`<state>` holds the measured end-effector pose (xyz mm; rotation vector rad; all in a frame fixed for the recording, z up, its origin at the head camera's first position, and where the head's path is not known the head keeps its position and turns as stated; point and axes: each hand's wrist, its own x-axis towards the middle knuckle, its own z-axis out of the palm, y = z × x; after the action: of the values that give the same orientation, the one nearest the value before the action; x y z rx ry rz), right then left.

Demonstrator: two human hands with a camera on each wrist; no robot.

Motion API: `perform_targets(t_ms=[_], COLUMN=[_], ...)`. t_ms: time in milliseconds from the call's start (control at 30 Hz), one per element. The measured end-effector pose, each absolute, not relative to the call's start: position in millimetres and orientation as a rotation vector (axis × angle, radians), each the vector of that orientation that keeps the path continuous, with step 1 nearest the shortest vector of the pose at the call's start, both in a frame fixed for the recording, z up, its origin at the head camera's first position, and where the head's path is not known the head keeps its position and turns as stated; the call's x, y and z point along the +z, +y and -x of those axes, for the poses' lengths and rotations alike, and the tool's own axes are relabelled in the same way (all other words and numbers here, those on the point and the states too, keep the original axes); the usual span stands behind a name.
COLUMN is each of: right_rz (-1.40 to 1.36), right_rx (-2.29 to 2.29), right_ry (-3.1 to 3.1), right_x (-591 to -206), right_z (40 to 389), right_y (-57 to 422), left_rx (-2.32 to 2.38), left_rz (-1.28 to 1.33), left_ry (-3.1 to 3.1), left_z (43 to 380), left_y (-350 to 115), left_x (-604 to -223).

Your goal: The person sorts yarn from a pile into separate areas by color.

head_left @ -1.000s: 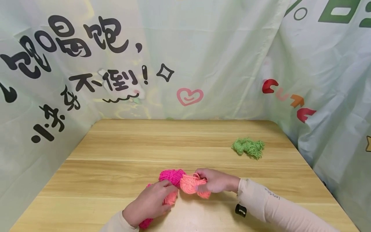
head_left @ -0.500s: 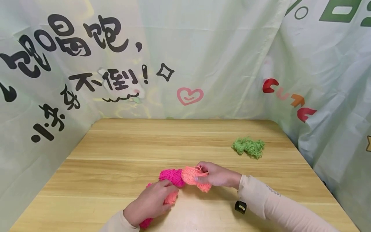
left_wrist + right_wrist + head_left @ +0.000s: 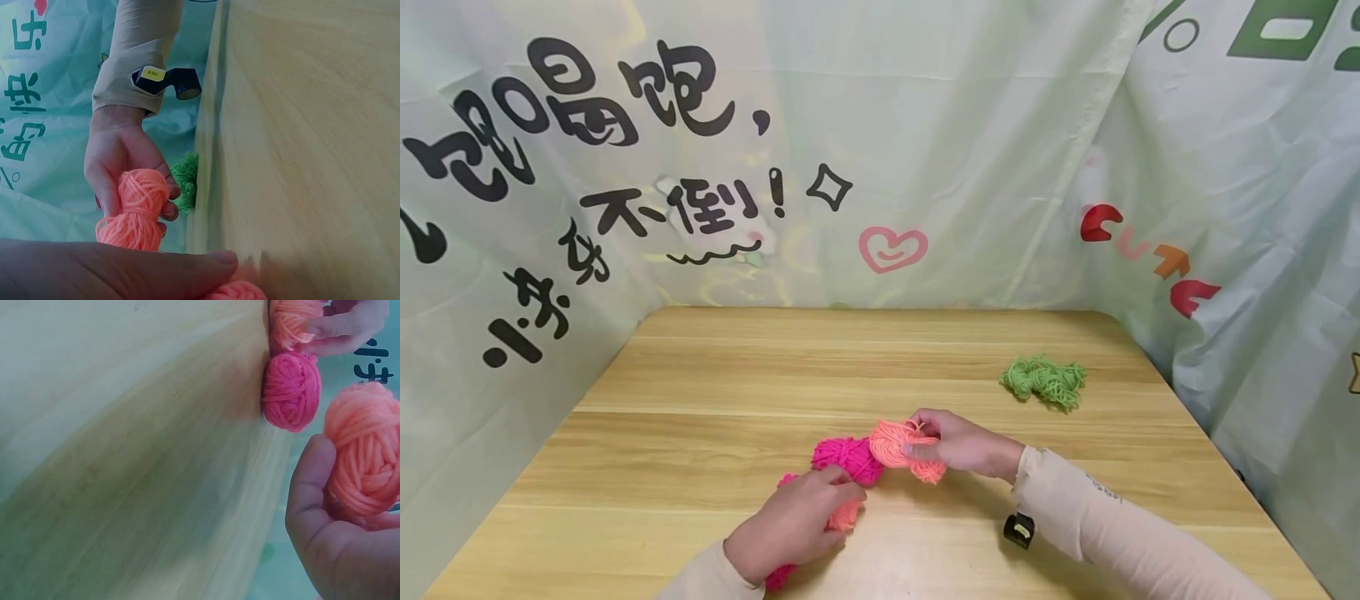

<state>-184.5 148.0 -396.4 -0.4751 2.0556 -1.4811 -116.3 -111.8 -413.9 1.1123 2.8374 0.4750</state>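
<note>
My right hand (image 3: 970,446) holds a coral yarn skein (image 3: 891,444), its thumb along the near side and fingers curled behind. In the right wrist view that skein (image 3: 365,450) hangs apart from the tabletop. A magenta yarn ball (image 3: 847,458) lies on the table just left of it. My left hand (image 3: 790,521) grips a second coral yarn ball (image 3: 845,517) on the table, against the magenta one in the right wrist view. More magenta yarn (image 3: 780,577) shows beneath the left wrist, mostly hidden by the hand.
A loose green yarn skein (image 3: 1043,381) lies toward the back right of the wooden table (image 3: 700,358). A printed curtain (image 3: 985,167) stands behind and along both sides. A black wrist device (image 3: 1019,530) hangs below the right sleeve.
My right hand has risen with the coral skein and moved slightly away from me, up off the table. The left hand, the magenta yarn and the green skein have stayed put.
</note>
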Motion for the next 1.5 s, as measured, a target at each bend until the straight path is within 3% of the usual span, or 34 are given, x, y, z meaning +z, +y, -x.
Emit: perform_targets(t_ms=[1500], right_rz=[0.317], right_rx=[-1.689], right_ry=[1.945], right_x=[-401.9], right_z=[211.1], right_y=[154.9], left_rx=[0.687], left_rz=[-1.153], left_ry=[2.771], left_z=[126.3], left_y=[-102.5], left_x=[-404.4])
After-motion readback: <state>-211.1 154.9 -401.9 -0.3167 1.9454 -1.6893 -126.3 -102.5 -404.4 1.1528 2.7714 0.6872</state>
